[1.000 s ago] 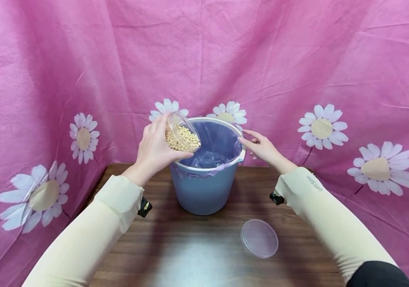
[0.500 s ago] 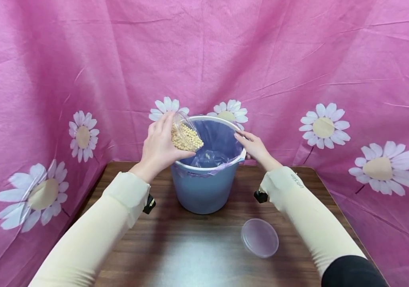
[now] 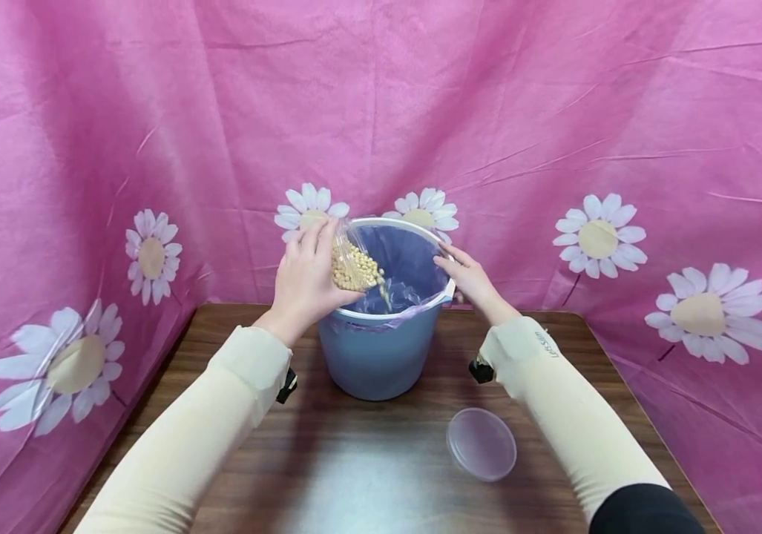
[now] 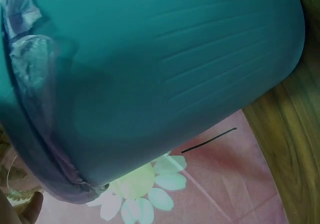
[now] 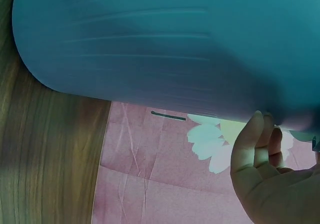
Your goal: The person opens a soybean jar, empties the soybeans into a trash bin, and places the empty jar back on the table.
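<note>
My left hand [image 3: 307, 282] grips a clear plastic tub [image 3: 352, 256], tipped to the right over the rim of a blue trash bin [image 3: 377, 363]. Pale yellow beans [image 3: 357, 268] fill the tub's lower side, and some spill from its mouth into the bin. A thin translucent bag [image 3: 397, 245] lines the bin and folds over its white rim. At the rim's right side, my right hand [image 3: 470, 282] holds on, with the thumb on the inner side. The right wrist view shows the other fingers [image 5: 257, 139] bent against the bin's outer wall. The bin's bottom is hidden from view.
A round translucent lid [image 3: 482, 445] lies on the wooden table [image 3: 367, 460], in front and right of the bin. Pink cloth [image 3: 381, 111] with printed daisies hangs behind and along both sides.
My left hand has moved slightly right and tipped the tub further, so beans now pour out. My right hand has shifted left and closed onto the bin's rim.
</note>
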Motion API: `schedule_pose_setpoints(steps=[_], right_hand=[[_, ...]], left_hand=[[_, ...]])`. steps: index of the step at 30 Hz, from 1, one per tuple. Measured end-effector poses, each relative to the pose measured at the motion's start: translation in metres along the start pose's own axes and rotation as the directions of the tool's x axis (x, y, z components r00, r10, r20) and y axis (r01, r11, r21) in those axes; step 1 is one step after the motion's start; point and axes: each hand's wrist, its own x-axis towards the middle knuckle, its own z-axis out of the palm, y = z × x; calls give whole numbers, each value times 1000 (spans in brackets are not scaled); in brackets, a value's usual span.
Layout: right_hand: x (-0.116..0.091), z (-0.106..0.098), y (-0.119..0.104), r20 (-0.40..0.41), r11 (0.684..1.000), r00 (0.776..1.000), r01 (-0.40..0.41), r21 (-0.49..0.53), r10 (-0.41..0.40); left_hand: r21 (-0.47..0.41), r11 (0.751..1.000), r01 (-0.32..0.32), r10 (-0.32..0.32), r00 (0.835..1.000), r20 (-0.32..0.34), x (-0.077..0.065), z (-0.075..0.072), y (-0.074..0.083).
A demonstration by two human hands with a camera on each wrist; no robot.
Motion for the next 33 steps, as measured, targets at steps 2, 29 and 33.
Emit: schedule_pose_setpoints(steps=[2, 29, 33], right_hand=[[0, 0, 0, 8, 1000, 1000, 1, 14, -1], [1, 0, -2, -35, 993, 998, 48, -112, -53], [1, 1, 0, -28, 997, 999, 28, -71, -30]], left_hand=[[7, 1000, 2, -2, 1000, 1, 0, 2, -1], [86, 996, -27, 29, 999, -25, 3, 9, -4], [145, 986, -84, 93, 994, -59, 3, 10, -4]])
